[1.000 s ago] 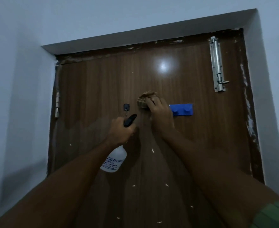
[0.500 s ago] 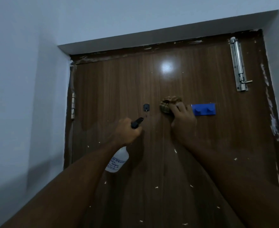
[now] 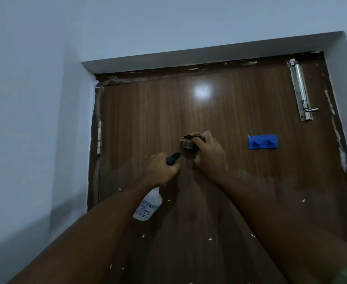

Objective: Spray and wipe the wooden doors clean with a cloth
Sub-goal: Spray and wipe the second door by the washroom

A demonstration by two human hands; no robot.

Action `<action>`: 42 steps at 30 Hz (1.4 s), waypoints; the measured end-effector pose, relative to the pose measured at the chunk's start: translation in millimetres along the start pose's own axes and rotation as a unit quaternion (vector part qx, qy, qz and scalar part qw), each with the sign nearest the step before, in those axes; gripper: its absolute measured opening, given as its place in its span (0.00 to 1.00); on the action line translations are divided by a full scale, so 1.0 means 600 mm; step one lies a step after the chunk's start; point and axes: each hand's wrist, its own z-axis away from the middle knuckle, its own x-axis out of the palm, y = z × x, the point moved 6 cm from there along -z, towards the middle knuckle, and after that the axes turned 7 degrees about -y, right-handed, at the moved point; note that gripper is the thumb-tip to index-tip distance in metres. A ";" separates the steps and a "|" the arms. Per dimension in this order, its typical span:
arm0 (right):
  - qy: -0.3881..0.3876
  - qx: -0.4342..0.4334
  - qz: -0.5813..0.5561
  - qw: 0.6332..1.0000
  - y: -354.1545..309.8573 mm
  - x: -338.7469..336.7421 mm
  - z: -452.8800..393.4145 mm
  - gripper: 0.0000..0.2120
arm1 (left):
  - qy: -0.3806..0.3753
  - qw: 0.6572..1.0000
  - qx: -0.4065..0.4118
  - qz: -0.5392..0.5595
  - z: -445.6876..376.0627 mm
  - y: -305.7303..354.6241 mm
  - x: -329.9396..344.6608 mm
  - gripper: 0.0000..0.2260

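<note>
Head view: the right hand (image 3: 208,154) has its grip curled round a bunched brown cloth (image 3: 189,142), pressing it flat against the wooden door (image 3: 240,181) at about mid-height. The wad sticks out up and to the left of the knuckles. Just beside it, lower and to the left, the left hand (image 3: 162,171) has its grip wrapped round the neck of a white spray bottle (image 3: 148,206); the black nozzle (image 3: 173,158) points up and right, toward the cloth, and the bottle's long axis hangs down and to the left below the fist.

Right of the cloth, well apart from it, sits a blue hook rack (image 3: 263,142); a metal latch bolt (image 3: 300,93) is fixed near the upper right corner, a hinge (image 3: 99,137) on the left edge. Pale flecks dot the lower panel.

Judging by this, the wipe is mid-panel and much door remains. The right hand is the nearer one for the unwiped stretch toward the rack, so the next stroke likely runs rightward, and must stop short of the hooks.
</note>
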 end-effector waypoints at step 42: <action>-0.248 -0.306 0.101 0.914 -0.286 0.180 0.045 0.27 | 0.068 0.995 -0.071 0.032 0.129 -0.205 -0.176 0.13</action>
